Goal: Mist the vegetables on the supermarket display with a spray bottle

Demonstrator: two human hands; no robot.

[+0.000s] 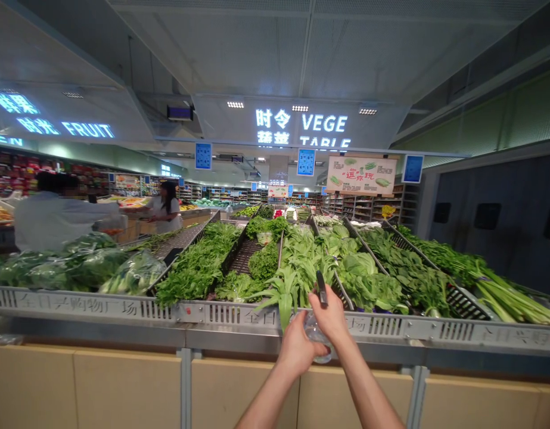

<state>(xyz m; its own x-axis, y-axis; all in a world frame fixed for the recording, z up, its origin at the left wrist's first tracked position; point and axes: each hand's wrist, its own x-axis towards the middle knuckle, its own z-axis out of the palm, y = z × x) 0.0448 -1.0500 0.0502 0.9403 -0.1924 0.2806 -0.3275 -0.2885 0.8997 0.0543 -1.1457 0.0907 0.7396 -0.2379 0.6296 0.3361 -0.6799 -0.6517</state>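
Over the front edge of the vegetable stand, both my hands are on a clear spray bottle (311,326) with a black head (322,289). My right hand (329,313) wraps around its upper part, just below the black head, which points away from me. Lower down, my left hand (298,345) grips the clear body, fingers partly hidden. Right behind the bottle, long-leaved greens (297,262) hang over the metal front rail (212,312). Heads of lettuce (360,268) lie to their right, and curly leaf lettuce (262,262) sits to their left.
Frilly greens (203,253) and bagged vegetables (60,265) fill the left bins; dark leafy greens (404,271) and long-stalked greens (498,292) fill the right. Black dividers (232,253) separate bins. Two people in white, one nearer (55,214), one farther (166,208), stand at left. Wooden panels (127,387) front the stand.
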